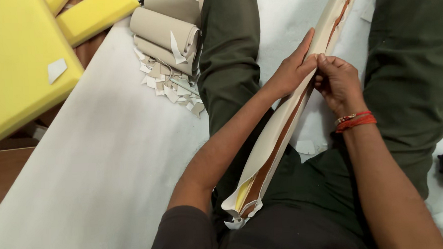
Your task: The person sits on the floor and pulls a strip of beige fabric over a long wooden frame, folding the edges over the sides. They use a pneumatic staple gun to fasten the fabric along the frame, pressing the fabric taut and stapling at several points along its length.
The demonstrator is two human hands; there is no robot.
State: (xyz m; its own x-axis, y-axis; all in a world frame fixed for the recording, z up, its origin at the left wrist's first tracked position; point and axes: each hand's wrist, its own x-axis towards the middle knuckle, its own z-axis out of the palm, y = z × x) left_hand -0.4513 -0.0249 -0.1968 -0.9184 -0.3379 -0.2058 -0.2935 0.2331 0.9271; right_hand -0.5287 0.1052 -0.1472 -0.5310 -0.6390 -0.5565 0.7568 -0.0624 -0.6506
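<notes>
Smooth cream leatherette strip [300, 103], spongy yellow foam blocks [14, 59], matt white sheet [108, 159].

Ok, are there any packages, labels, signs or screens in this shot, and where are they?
None in view: no package, label, sign or screen.
Left hand and right hand pinch a long cream strip over the lap.
Beige rolls lie at top centre.
Yellow foam blocks sit at top left.

Dark brown short sleeves cover the upper arms; dark green trousers [228, 54] clothe both legs; red-orange thread bands [355, 121] circle the right wrist.
</notes>
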